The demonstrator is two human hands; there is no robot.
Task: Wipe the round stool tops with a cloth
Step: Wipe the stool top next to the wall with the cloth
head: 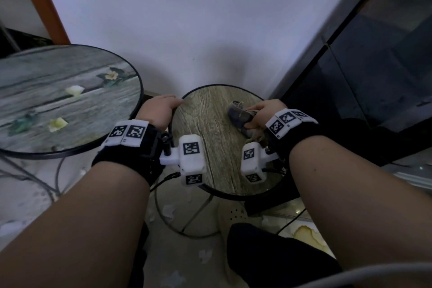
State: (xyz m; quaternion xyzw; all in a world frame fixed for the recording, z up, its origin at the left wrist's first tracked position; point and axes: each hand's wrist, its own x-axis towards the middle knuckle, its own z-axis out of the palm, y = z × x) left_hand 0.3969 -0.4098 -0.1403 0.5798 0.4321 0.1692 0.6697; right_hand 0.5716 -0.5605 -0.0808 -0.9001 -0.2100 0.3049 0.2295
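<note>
R hand (261,112): grip clamped on bunched cloth (242,117), pressed to wood-grain stool top (210,138), far-right part. L hand (161,110): grip closed over stool's far-left rim. Larger round top (58,100) w/ flower print sits just left, apart from small stool.

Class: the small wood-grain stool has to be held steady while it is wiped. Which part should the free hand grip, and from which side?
Grip the small stool by its thin dark rim, coming from its left edge, where the left hand already rests. The round top offers no handle, and the right hand works the cloth on the right part.
</note>
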